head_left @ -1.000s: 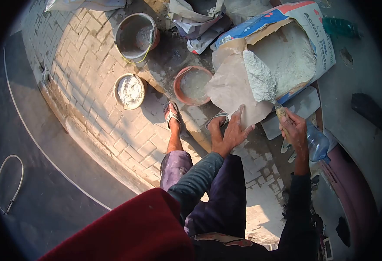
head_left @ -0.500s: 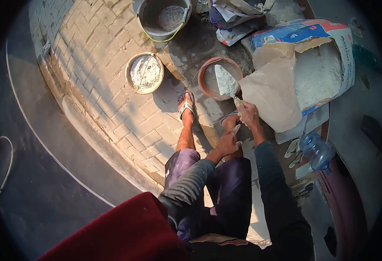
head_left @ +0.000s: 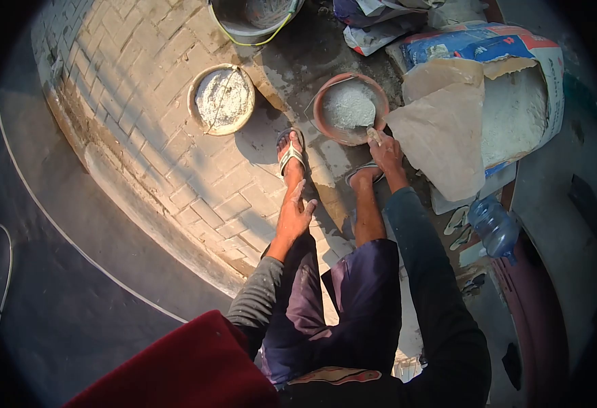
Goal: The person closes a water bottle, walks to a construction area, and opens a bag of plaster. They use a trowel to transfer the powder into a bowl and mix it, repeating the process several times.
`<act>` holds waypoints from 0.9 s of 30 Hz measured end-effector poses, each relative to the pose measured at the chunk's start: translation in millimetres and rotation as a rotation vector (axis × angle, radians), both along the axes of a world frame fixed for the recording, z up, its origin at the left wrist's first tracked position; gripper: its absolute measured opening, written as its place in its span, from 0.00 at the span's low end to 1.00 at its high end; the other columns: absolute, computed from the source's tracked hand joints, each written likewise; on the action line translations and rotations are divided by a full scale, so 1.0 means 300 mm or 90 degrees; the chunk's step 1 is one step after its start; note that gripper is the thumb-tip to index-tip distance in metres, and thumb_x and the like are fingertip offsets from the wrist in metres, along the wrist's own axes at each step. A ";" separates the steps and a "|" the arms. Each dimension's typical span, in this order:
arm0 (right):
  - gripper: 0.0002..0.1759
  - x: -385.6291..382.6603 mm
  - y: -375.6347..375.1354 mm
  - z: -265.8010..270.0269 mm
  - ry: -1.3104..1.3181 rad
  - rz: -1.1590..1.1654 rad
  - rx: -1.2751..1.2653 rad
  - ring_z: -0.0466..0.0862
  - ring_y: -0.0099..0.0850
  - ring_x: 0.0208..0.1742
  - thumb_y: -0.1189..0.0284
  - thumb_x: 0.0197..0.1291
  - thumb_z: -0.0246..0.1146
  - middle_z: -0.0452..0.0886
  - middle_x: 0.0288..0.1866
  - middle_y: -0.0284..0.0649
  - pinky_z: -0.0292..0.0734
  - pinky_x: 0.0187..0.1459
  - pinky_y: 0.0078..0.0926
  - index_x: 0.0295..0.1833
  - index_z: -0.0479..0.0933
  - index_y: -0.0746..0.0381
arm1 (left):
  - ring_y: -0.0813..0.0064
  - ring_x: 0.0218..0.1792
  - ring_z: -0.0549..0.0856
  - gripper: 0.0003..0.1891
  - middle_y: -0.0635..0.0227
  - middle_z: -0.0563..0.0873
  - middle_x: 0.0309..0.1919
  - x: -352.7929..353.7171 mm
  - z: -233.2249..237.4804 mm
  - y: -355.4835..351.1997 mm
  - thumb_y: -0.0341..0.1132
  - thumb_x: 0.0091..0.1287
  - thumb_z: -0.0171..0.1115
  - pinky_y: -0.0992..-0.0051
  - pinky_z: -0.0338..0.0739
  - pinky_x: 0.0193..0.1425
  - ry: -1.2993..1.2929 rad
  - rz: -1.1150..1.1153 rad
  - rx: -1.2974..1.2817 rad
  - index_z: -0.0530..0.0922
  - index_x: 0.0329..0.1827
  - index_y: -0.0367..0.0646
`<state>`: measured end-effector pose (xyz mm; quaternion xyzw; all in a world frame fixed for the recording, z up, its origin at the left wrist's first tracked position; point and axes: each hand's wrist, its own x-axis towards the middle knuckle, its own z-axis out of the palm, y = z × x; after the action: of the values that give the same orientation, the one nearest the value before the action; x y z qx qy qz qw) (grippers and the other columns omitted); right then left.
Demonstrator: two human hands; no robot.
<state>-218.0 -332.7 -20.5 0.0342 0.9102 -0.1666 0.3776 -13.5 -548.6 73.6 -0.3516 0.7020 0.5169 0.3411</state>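
Observation:
My right hand (head_left: 388,160) is closed round the handle of a trowel (head_left: 368,118). The trowel's blade is down inside a reddish bucket (head_left: 319,117), over pale grey powder (head_left: 344,103); where blade and powder part is hard to make out. My left hand (head_left: 294,216) hangs in front of my left shin, holding nothing, its dusty fingers stretched out and thumb apart. Right of the bucket lies a torn-open paper bag (head_left: 441,129) with pale powder (head_left: 512,112) showing in its mouth.
A cream bucket (head_left: 192,102) of whitish material stands on the brick paving to the left. Behind it is a dark bucket (head_left: 234,30) with a yellow-green handle. Crumpled sacks (head_left: 373,37) lie at the back, and a clear blue water bottle (head_left: 493,228) at the right.
The trowel, loaded with powder above the bucket before, has gone down into it, and powder now lies there. My left hand has moved left from my right leg and opened.

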 end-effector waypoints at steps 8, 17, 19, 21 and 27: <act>0.19 0.014 0.006 0.041 0.025 0.125 0.066 0.84 0.57 0.48 0.62 0.61 0.64 0.85 0.43 0.56 0.77 0.48 0.54 0.55 0.80 0.59 | 0.55 0.61 0.82 0.34 0.47 0.82 0.59 -0.130 0.094 0.051 0.39 0.66 0.68 0.64 0.76 0.64 0.092 0.012 -0.022 0.67 0.74 0.42; 0.20 -0.007 0.044 0.174 -0.187 -0.232 -0.177 0.82 0.31 0.23 0.61 0.64 0.63 0.82 0.30 0.40 0.78 0.26 0.33 0.57 0.78 0.60 | 0.50 0.66 0.77 0.34 0.43 0.76 0.66 -0.201 0.155 0.142 0.37 0.68 0.66 0.63 0.74 0.65 0.197 0.056 0.015 0.64 0.75 0.37; 0.19 -0.002 0.043 0.260 -0.281 -0.378 -0.289 0.75 0.23 0.19 0.60 0.66 0.63 0.79 0.28 0.35 0.70 0.19 0.21 0.53 0.78 0.63 | 0.51 0.65 0.77 0.34 0.44 0.76 0.66 -0.259 0.239 0.139 0.37 0.68 0.65 0.63 0.75 0.64 0.194 0.087 0.011 0.64 0.75 0.37; 0.20 -0.013 0.071 0.318 -0.432 -0.512 -0.426 0.77 0.21 0.22 0.62 0.68 0.61 0.79 0.29 0.36 0.71 0.22 0.19 0.58 0.77 0.65 | 0.57 0.62 0.81 0.30 0.46 0.78 0.63 -0.306 0.292 0.144 0.31 0.70 0.64 0.66 0.77 0.62 0.260 0.137 -0.027 0.65 0.74 0.40; 0.26 -0.093 0.146 0.628 -0.479 -0.457 -0.615 0.76 0.21 0.23 0.63 0.70 0.61 0.79 0.30 0.37 0.71 0.24 0.17 0.65 0.74 0.69 | 0.62 0.53 0.83 0.16 0.54 0.80 0.52 -0.338 0.334 0.261 0.23 0.70 0.54 0.67 0.79 0.56 0.280 0.148 -0.151 0.69 0.60 0.35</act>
<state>-245.8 -288.8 167.9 0.2158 0.4751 -0.6425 0.5612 -114.9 -470.2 173.9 -0.3467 0.7695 0.5310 0.0753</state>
